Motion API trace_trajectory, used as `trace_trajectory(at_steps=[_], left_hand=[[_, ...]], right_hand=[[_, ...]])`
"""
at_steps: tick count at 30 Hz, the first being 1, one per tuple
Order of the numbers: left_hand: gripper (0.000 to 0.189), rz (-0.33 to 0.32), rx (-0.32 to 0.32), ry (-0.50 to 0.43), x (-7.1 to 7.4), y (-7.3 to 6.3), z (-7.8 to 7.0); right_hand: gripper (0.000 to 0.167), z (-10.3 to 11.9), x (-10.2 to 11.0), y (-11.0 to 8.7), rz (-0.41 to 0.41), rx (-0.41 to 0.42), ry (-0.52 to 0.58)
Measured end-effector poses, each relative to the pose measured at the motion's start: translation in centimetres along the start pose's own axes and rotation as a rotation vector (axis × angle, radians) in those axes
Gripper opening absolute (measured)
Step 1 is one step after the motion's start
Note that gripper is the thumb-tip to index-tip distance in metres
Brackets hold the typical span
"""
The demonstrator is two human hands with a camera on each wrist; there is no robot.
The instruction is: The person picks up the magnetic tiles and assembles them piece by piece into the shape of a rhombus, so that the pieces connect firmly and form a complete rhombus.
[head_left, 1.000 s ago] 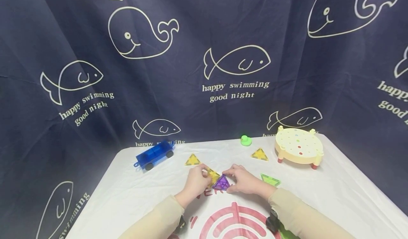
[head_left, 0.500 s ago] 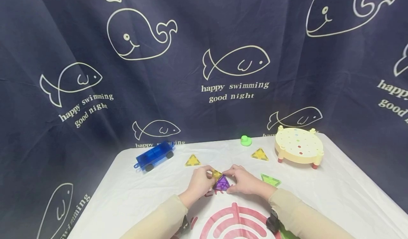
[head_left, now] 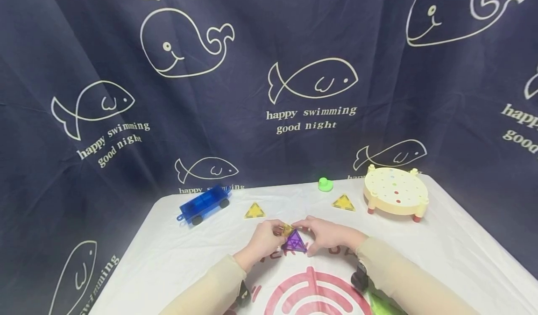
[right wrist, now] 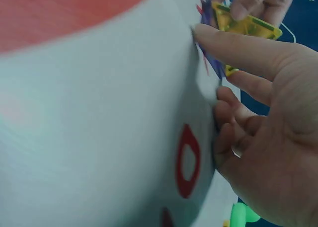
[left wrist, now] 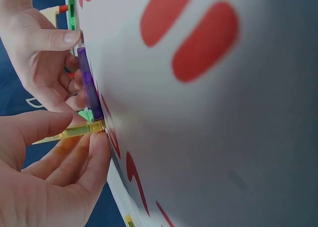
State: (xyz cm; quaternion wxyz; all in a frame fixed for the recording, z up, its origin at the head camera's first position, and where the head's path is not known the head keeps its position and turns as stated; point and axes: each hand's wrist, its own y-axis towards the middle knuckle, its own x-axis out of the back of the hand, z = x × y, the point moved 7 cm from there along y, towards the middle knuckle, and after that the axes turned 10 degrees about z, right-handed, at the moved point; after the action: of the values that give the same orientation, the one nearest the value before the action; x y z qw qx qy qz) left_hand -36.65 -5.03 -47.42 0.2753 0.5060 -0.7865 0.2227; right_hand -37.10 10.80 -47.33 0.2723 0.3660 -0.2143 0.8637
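Note:
My left hand [head_left: 264,240] pinches a yellow triangular magnetic tile [left wrist: 74,131] between thumb and fingers. That tile stands up from the table, its lower edge against a purple triangular magnetic tile [head_left: 295,242]. The purple one lies about flat on the white tabletop. My right hand [head_left: 329,235] holds it at its edges, thumb [right wrist: 223,43] on the near side and index finger at the far corner. In the head view, the left fingers partly cover the yellow tile.
Two more yellow triangular tiles [head_left: 255,210] [head_left: 343,202] lie farther back. A blue wheeled cart [head_left: 205,205] is at the back left. Toward the back right are a green toy duck [head_left: 325,184] and a cream round pegboard stand [head_left: 396,191]. Something green [head_left: 380,303] shows beneath the right sleeve.
My left hand has brought the yellow tile right and up on edge against the purple one. My right hand has shifted slightly; the green triangular tile beside it is now hidden in the head view.

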Motion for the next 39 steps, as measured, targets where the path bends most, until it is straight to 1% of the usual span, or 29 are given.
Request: trace_trajectory(at_steps=[3, 6, 9, 12, 15, 17, 19, 21, 22, 24, 26, 28, 29, 31, 32, 34, 36, 39], left_hand=[[0.033, 0.021, 0.003, 0.005, 0.0, 0.0, -0.2], [0.034, 0.042, -0.004, 0.023, -0.1, 0.0, -0.6], [0.032, 0.056, -0.018, 0.035, -0.2, 0.0, -0.8], [0.033, 0.061, -0.032, 0.041, -0.1, 0.2, -0.8], [0.035, 0.073, -0.063, 0.023, 0.2, 0.2, -0.6], [0.040, 0.090, -0.088, -0.005, 0.7, 0.2, -0.4], [0.045, 0.105, -0.113, -0.043, 1.6, 0.1, 0.0], [0.048, 0.094, -0.127, -0.058, 2.8, 0.0, 0.5], [0.049, 0.071, -0.138, -0.051, 3.5, -0.1, 0.8], [0.046, -0.005, -0.158, 0.002, 5.1, -0.2, 1.4], [0.043, -0.097, -0.156, 0.094, 6.5, -0.3, 2.2], [0.042, -0.169, -0.134, 0.183, 7.6, -0.3, 3.0], [0.043, -0.189, -0.114, 0.219, 7.9, -0.2, 3.5], [0.047, -0.195, -0.066, 0.278, 8.3, 0.0, 4.3], [0.049, -0.185, -0.049, 0.305, 8.4, 0.2, 4.6], [0.052, -0.147, -0.021, 0.354, 8.3, 0.5, 5.0], [0.056, -0.103, -0.006, 0.407, 8.1, 0.7, 5.2], [0.059, -0.050, -0.004, 0.467, 7.7, 1.0, 5.1]], right_hand=[[0.081, 0.1, 0.4, 0.0, 0.036, -0.001, 0.008], [0.078, 0.1, 0.5, 0.1, 0.045, -0.015, 0.003], [0.076, -0.1, 0.5, 0.2, 0.038, -0.021, 0.002], [0.077, -0.2, 0.4, 0.4, 0.017, -0.010, -0.001], [0.078, -0.3, 0.2, 0.5, -0.011, 0.004, -0.004], [0.078, -0.3, 0.0, 0.6, -0.032, 0.008, -0.015], [0.078, -0.3, -0.1, 0.7, -0.056, 0.009, -0.025], [0.078, -0.2, -0.2, 0.7, -0.081, 0.004, -0.033], [0.078, -0.1, -0.2, 0.7, -0.096, 0.001, -0.037], [0.077, 0.1, -0.3, 0.6, -0.132, -0.004, -0.045], [0.076, 0.2, -0.4, 0.5, -0.173, -0.018, -0.062], [0.075, 0.3, -0.5, 0.4, -0.219, -0.032, -0.088], [0.076, 0.3, -0.6, 0.4, -0.240, -0.043, -0.101], [0.076, 0.3, -0.7, 0.3, -0.279, -0.076, -0.115], [0.077, 0.3, -0.7, 0.3, -0.296, -0.092, -0.119], [0.076, 0.3, -0.9, 0.3, -0.322, -0.124, -0.112], [0.075, 0.4, -1.0, 0.2, -0.339, -0.153, -0.095], [0.074, 0.7, -1.1, 0.1, -0.352, -0.180, -0.081]])
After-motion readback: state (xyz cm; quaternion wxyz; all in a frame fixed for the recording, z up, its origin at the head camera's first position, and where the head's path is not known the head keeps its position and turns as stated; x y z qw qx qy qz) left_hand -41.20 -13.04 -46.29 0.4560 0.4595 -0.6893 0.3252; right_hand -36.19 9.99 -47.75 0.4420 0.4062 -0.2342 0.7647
